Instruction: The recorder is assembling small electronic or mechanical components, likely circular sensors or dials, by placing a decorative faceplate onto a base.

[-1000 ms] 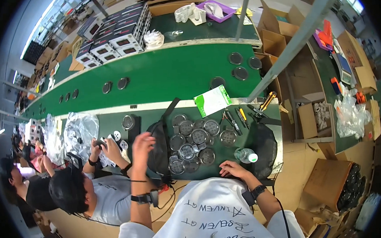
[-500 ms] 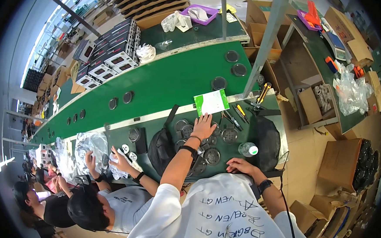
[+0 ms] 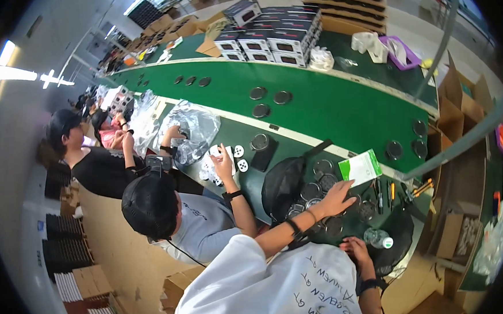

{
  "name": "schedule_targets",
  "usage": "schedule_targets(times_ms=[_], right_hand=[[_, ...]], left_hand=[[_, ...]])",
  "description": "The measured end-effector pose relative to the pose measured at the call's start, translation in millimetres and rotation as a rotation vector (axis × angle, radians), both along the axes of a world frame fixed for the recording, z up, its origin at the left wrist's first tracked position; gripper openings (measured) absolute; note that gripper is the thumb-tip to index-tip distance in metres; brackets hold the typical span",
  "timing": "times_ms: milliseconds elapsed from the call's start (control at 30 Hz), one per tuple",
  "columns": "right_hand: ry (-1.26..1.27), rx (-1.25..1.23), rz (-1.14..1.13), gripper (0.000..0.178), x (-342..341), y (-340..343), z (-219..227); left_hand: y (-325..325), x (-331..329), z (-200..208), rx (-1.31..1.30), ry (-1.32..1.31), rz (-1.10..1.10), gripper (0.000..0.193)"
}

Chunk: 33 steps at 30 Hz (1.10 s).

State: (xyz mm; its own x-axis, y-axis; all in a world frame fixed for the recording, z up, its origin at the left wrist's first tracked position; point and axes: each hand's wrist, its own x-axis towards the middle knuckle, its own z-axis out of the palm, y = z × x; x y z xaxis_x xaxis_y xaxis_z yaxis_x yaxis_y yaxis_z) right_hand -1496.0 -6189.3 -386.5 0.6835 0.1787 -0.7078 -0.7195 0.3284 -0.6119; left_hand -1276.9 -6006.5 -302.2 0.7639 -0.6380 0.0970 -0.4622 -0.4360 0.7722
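My left hand [image 3: 337, 199] is stretched over a cluster of round dark grilled discs [image 3: 312, 191], its fingers apart. Those fingertips come close to the lower edge of a green and white packet [image 3: 360, 168]; whether they touch it I cannot tell. My right hand [image 3: 356, 248] rests at the near table edge with loosely bent fingers and nothing seen in it. Just right of it a clear bottle with a white and green cap [image 3: 378, 238] lies on its side. One more grilled disc [image 3: 367, 210] lies between the bottle and the packet.
A black bag [image 3: 285, 186] lies left of the discs, another dark bag [image 3: 398, 249] beyond the bottle. Pens and cutters [image 3: 392, 193] lie to the right. Past the pale rail runs a green belt [image 3: 328, 100] carrying round discs. At my left a co-worker [image 3: 203, 209] handles white parts.
The view has swung left, so the table appears farther right and more of the co-workers shows. My left hand stays over the discs near the packet; my right hand stays by the bottle.
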Motion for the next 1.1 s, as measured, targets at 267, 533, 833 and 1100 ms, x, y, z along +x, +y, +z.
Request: schedule_targets(times_ms=[267, 533, 833, 1100], right_hand=[[0.028, -0.033, 0.011, 0.029, 13.5, 1.9, 9.6], [0.078, -0.084, 0.017, 0.031, 16.2, 6.1, 11.1], [0.023, -0.039, -0.027, 0.032, 1.3, -11.5, -58.5], [-0.004, 0.134, -0.1, 0.034, -5.8, -12.5, -29.6]], left_hand=[[164.2, -22.2, 7.9, -0.431, 0.64, 0.367, 0.035], [224.4, -78.9, -62.0, -0.292, 0.743, 0.288, 0.031], [173.6, -109.5, -83.8, -0.081, 0.636, 0.261, 0.041], [149.6, -100.3, -59.9, 0.046, 0.464, 0.241, 0.042]])
